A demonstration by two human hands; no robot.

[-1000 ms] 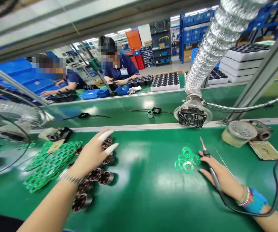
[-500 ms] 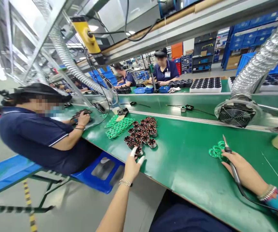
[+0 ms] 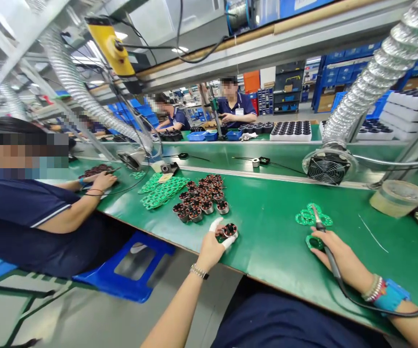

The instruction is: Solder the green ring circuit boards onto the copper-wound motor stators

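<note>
From the head view, the person's left hand (image 3: 212,244) now pinches one stator (image 3: 230,230) between taped fingertips (image 3: 215,224), at the near edge of the green table (image 3: 267,241). Half a second ago that hand only hovered beside the stator cluster with fingers spread; now it has closed on a single piece and drawn it clear of the pile (image 3: 201,195), which sits a little farther back. So, to my eye, one stator has been picked out and is coming toward the work spot.

The right hand (image 3: 334,256) is wrapped around a soldering iron (image 3: 320,229), its cable (image 3: 376,307) trailing back past the wrist. The tip points up and away, over a small heap of green rings (image 3: 308,216). One ring (image 3: 313,241) lies just under the fingers, touching them or nearly so; I cannot tell which. This hand has barely shifted from where it was, the iron held the same way.

Left of the stators lies a spread of more green rings (image 3: 160,189). An extractor fan (image 3: 327,166) on a silver hose (image 3: 372,82) sits at the table's far edge, and a tape roll (image 3: 397,197) lies to the right. A co-worker (image 3: 31,212) sits to the left, hand (image 3: 103,181) on the table, and other people work at the far line.
</note>
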